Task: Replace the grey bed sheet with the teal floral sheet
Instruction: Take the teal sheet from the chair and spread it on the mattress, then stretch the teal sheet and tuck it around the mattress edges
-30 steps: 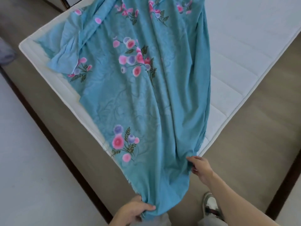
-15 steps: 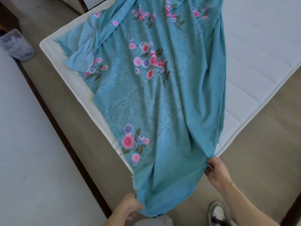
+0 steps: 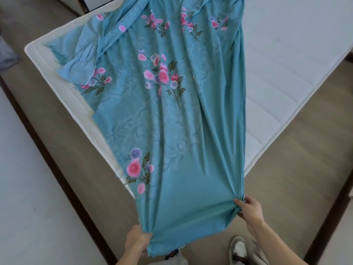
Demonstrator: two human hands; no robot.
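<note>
Teal floral sheet over mattress, both hands gripping its near edge, left, right

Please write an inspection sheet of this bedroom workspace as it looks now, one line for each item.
Surface: white mattress, bare on its right side; no grey sheet in view.
Job's things: teal floral sheet lies lengthwise across the mattress, bunched at the far left, its near end hanging over the corner.
Clutter: nothing seen on the bed.
Grips: left hand and right hand each grip the sheet's near edge.
Cables: nothing seen.
Surroundings: wood-look floor; shoe near the right arm; blurred object at the left edge, unclear.
</note>
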